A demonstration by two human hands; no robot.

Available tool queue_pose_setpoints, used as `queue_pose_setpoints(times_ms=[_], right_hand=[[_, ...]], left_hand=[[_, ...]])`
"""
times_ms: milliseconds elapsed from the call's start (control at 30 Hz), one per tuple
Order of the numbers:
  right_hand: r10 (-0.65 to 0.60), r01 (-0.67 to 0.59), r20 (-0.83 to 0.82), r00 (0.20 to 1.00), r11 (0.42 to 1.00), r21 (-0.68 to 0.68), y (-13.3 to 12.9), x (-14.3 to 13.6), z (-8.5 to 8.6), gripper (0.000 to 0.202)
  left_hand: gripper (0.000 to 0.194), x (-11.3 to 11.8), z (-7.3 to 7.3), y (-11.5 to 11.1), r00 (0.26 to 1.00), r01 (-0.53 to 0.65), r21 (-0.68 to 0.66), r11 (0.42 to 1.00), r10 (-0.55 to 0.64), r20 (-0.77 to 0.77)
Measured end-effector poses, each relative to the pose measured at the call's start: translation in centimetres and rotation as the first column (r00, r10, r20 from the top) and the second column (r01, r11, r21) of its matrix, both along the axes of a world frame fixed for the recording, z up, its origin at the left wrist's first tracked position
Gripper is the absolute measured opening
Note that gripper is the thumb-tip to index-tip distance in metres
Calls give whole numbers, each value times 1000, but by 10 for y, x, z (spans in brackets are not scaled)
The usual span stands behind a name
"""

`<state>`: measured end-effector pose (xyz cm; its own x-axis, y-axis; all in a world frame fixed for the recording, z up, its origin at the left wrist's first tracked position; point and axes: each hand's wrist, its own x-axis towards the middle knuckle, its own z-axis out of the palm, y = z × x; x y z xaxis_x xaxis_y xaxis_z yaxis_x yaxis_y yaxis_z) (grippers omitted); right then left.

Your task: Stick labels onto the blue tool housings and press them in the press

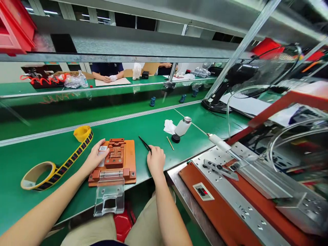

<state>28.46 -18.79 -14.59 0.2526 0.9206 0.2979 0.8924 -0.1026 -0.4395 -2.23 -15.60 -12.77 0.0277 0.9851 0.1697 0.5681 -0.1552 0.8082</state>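
An orange-brown fixture point(130, 155) lies at the front edge of the green table, its clear hinged cover point(110, 194) folded down over the edge. My left hand point(96, 156) is at the fixture's left side, its fingers closed on a small piece with a printed code label point(103, 148). Black tweezers point(145, 143) are held in my right hand point(156, 160), to the right of the fixture, tips pointing up and left. At the left, a roll of yellow and black label tape point(46, 176) has a strip running toward a yellow curl point(82, 133).
A white bottle point(182, 127), black cap point(175, 138), white tissue point(169, 126) and thin stick point(170, 143) lie beyond my right hand. A metal-and-orange machine point(220, 177) fills the right side. Blue parts point(152, 101) sit behind the rail; people work farther back.
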Motion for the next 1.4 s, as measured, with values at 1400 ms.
queue_pose_setpoints(times_ms=[1400], right_hand=[[0,-2,-34,999,998,-69,439,67,50,57]], left_hand=[[38,13,-53,105,983,165,147,975,-150,-108]])
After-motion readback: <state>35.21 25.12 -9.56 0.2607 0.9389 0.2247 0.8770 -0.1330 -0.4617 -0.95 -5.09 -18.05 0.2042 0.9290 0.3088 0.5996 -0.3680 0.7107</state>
